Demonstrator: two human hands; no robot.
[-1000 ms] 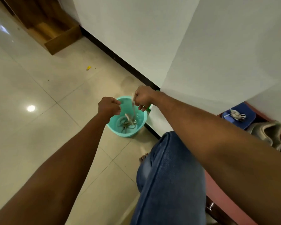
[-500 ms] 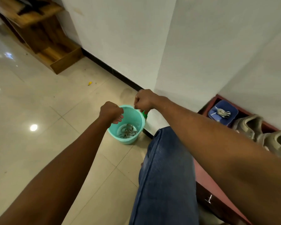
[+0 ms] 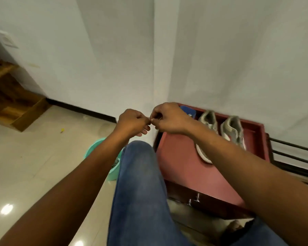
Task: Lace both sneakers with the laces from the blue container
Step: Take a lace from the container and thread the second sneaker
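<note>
On red table [image 3: 178,160]: grey sneaker [image 3: 207,125] just beside 2nd sneaker [image 3: 232,129] along far edge, blue container [image 3: 188,110] at far-left corner, part hidden behind R hand [image 3: 169,118]; plain red top showing across near half. On floor off left edge, teal bucket [image 3: 94,148] part hidden behind jeans knee [image 3: 139,166]. Raised near far-left corner, L hand [image 3: 132,123] & R hand fingertip to fingertip, fingers curled, pinching tiny pale bit [image 3: 150,119] betw. them, too small to ID.
</note>
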